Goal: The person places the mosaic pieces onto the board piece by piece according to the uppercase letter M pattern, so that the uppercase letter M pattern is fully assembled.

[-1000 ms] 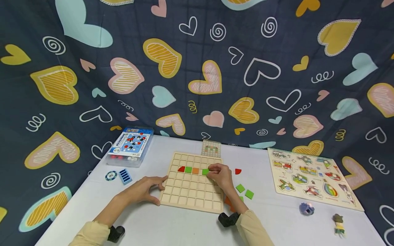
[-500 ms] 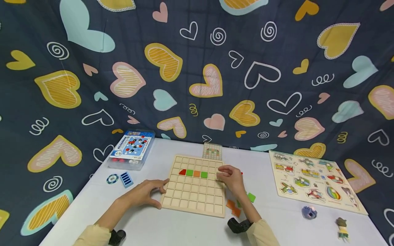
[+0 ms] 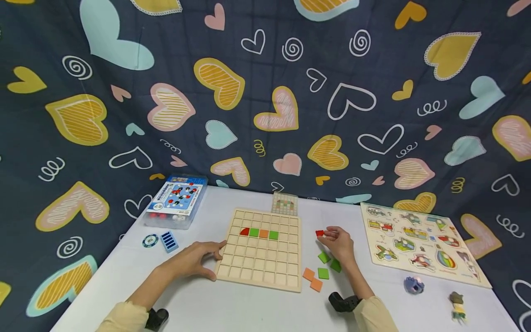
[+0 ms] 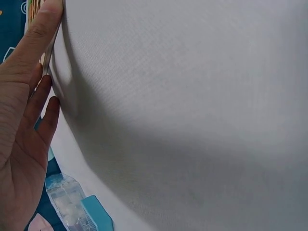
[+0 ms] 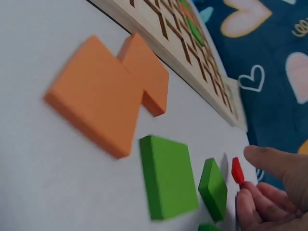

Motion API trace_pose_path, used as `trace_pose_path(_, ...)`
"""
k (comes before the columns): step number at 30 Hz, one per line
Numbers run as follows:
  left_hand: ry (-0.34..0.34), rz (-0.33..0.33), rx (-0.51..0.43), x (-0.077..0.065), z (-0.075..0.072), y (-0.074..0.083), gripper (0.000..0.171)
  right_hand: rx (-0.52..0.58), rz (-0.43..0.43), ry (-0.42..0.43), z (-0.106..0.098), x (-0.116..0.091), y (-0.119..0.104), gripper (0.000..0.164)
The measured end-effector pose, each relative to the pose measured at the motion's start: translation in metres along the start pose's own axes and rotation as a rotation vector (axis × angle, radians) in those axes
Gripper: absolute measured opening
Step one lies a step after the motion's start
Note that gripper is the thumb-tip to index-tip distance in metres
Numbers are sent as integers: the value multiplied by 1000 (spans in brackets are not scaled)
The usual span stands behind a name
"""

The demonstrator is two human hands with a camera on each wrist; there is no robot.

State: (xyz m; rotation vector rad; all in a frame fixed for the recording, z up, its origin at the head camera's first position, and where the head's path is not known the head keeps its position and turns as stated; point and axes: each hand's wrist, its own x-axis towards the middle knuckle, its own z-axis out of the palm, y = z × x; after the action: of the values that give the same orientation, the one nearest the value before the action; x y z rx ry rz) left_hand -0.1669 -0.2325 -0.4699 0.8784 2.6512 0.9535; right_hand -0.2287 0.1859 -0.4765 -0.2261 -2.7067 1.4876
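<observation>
A: Red tile (image 3: 320, 233), one piece, on the white desk (image 3: 232, 304) just right of the wooden grid board (image 3: 260, 265). Position relative to the right hand (image 3: 341, 243)?

B: At the tips of that hand's fingers (image 3: 328, 234), on their board side. The right wrist view shows the tile (image 5: 237, 170) on edge between thumb and curled fingers (image 5: 255, 204); they touch it, and it looks pinched, narrow gap. Whether it is clear of the desk cannot be told.

A: Long axis?

B: None to speak of; a small flat piece, one corner rounded as far as can be seen.

A: Nearer hand?

B: Right, in contact. Left hand (image 3: 195, 259) is well apart, across the board.

A: State of left hand?

B: Fingers straight and relaxed, lying along the board's near-left edge; holds nothing. The left wrist view shows a fingertip (image 4: 48, 14) against the board's rim.

A: Adjacent items?

B: Green tiles (image 3: 324, 257) and orange tiles (image 3: 309, 274) loose on the desk beneath the right hand. Row on the board: red, green, orange, green (image 3: 273, 235).
</observation>
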Motion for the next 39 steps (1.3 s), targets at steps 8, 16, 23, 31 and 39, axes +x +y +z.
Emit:
trace_pose_path(8, -9, 3, 0, 3, 1, 3, 30, -13, -86, 7, 8, 13, -1, 36)
trace_pose_path(16, -9, -2, -3, 4, 2, 3, 31, -6, -143, 45, 9, 16, 7, 30)
trace_pose_path(23, -17, 0, -14, 4, 2, 2, 31, 26, -174, 62, 12, 15, 11, 27)
trace_pose_path(31, -12, -3, -7, 4, 2, 3, 31, 95, -120, -2, 13, 13, 6, 30)
trace_pose_path(39, 6, -10, 1, 0, 0, 2, 31, 220, -102, -61, 24, 6, -4, 33)
